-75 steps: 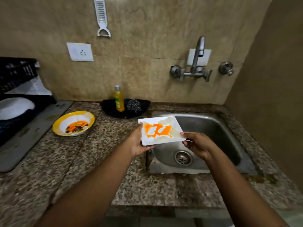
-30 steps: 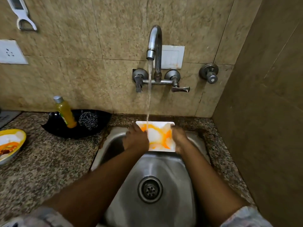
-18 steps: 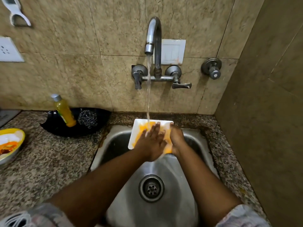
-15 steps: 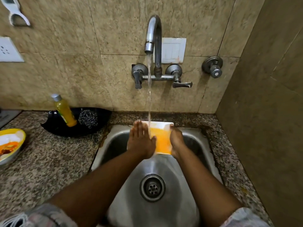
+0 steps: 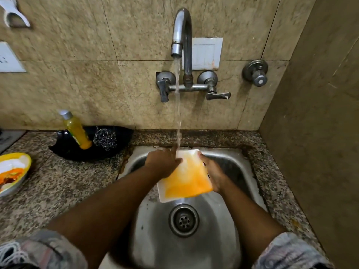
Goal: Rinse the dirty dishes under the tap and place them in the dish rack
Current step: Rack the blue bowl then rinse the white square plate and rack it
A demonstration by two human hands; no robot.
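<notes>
Two hands at the sink (image 5: 250,183), right hand (image 5: 213,174) gripping plate (image 5: 184,179) edge, left hand (image 5: 163,164) flat on it, tap (image 5: 181,35) above, bottle (image 5: 76,130), scrubber (image 5: 105,137) and bowl (image 5: 13,172) left of it.

On the speckled granite counter (image 5: 58,183), a black tray (image 5: 77,150) sits against the back edge, just left of the basin. In it a yellow bottle (image 5: 76,131) with a silver cap leans left, and a steel scrubber (image 5: 105,138) lies just beside it. On the beige tiled wall (image 5: 87,74) a white socket plate (image 5: 8,59) sits at the left edge, with a white hanging tool (image 5: 13,14) above it in the top left corner. A white switch plate (image 5: 206,53) is fixed higher up the wall, and a round metal valve (image 5: 256,72) is mounted to its right.
</notes>
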